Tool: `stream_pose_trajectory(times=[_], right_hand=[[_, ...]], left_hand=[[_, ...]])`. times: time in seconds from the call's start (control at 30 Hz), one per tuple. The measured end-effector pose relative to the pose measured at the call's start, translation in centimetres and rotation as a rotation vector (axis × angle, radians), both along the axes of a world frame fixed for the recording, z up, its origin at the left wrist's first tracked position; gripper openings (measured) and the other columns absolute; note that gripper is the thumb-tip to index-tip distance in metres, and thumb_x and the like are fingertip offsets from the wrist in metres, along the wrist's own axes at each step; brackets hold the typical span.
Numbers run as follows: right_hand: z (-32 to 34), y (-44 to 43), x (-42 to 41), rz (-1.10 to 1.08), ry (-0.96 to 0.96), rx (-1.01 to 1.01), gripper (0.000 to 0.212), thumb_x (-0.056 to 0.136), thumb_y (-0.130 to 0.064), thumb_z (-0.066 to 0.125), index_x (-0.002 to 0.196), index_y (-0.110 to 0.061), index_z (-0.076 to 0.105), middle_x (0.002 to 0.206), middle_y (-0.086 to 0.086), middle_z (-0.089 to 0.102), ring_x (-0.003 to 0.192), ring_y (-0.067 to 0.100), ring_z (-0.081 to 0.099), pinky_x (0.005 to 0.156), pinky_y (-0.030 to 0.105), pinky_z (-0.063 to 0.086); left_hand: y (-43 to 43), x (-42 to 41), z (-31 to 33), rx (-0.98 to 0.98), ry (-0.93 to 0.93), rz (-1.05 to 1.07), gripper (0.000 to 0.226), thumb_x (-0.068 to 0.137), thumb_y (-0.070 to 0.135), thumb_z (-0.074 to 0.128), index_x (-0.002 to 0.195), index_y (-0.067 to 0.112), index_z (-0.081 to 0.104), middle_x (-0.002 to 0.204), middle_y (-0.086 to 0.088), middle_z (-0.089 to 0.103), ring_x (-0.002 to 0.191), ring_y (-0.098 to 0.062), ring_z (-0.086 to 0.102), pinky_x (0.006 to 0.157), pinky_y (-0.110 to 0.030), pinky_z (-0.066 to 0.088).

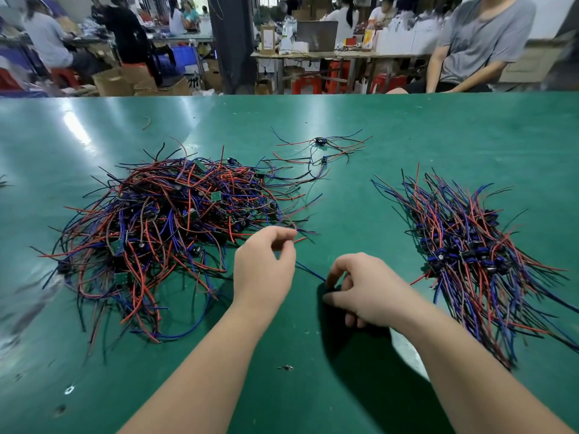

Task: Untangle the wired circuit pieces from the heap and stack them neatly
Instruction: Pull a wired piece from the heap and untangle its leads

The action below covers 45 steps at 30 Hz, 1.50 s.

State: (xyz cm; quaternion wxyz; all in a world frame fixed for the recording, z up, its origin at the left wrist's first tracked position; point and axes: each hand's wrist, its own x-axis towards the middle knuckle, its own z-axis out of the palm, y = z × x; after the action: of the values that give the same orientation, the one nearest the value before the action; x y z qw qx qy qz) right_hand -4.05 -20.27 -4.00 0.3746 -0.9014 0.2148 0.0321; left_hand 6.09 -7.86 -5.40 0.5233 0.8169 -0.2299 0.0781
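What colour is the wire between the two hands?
Blue: the wire, clearest in the head view.

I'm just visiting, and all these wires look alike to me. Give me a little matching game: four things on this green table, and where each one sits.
Things:
1. tangled heap
2. neat stack
3. two loose pieces
4. blue wire

Places:
A. stretched between the left hand and the right hand
B. far middle of the green table
C. left side of the table
D. right side of the table

Pairs: 1-C, 2-D, 3-B, 4-A.
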Motion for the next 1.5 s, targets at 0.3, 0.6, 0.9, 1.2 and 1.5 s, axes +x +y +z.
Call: stream_pose_trajectory(times=[0.3,0.6,0.9,1.2,1.5], right_hand=[[-0.1,-0.1,0.8,-0.040,-0.492,0.373,0.072,0.084,-0.005,0.068,0.117,-0.061,0.036,0.108,0.004,0.059,0.069,0.014,0.060,0.071,0.033,0.052],[1.2,-0.3,0.9,-0.226,-0.896,0.512,0.023,0.097,-0.019,0.047,0.090,-0.014,0.068,0.071,0.000,0.067,0.062,0.006,0.061,0.059,0.017,0.050],[3.9,-2.8,-0.6,-0.281,-0.743,1.265,0.036,0.084,-0.033,0.052,0.063,-0.012,0.072,0.056,0.003,0.053,0.046,0.013,0.045,0.046,0.019,0.040],[4.4,-1.7,-1.1,-0.044,-0.487,1.402,0.036,0.066,-0.040,0.065,0.078,-0.007,0.076,0.058,0.004,0.058,0.044,0.012,0.051,0.045,0.021,0.045],[4.3,-1.8,-0.6,-0.242,-0.432,1.347,0.039,0.090,-0.032,0.047,0.091,-0.002,0.071,0.065,0.008,0.067,0.049,0.012,0.061,0.049,0.018,0.052]], left_hand=[[0.4,-1.7,3.6,-0.752,0.444,-0.367,0.022,0.078,-0.006,0.067,0.073,0.013,0.076,0.076,-0.003,0.074,0.073,-0.011,0.068,0.069,-0.016,0.051],[0.4,-5.0,4.0,-0.517,0.532,-0.886,0.013,0.075,0.006,0.069,0.080,0.015,0.077,0.072,-0.005,0.074,0.069,-0.012,0.069,0.069,-0.020,0.053],[0.8,-1.4,3.7,-0.433,0.158,-0.204,0.027,0.097,0.007,0.048,0.096,0.025,0.069,0.095,0.008,0.070,0.088,-0.001,0.064,0.074,-0.014,0.048],[-0.3,-3.7,3.2,-0.423,0.493,-0.646,0.027,0.084,0.027,0.052,0.085,0.008,0.070,0.073,-0.005,0.070,0.060,-0.015,0.065,0.060,-0.026,0.056],[-0.1,-3.4,2.7,-0.384,0.544,-0.546,0.012,0.083,0.024,0.065,0.087,0.013,0.065,0.066,-0.004,0.070,0.040,-0.011,0.054,0.043,-0.022,0.049]])
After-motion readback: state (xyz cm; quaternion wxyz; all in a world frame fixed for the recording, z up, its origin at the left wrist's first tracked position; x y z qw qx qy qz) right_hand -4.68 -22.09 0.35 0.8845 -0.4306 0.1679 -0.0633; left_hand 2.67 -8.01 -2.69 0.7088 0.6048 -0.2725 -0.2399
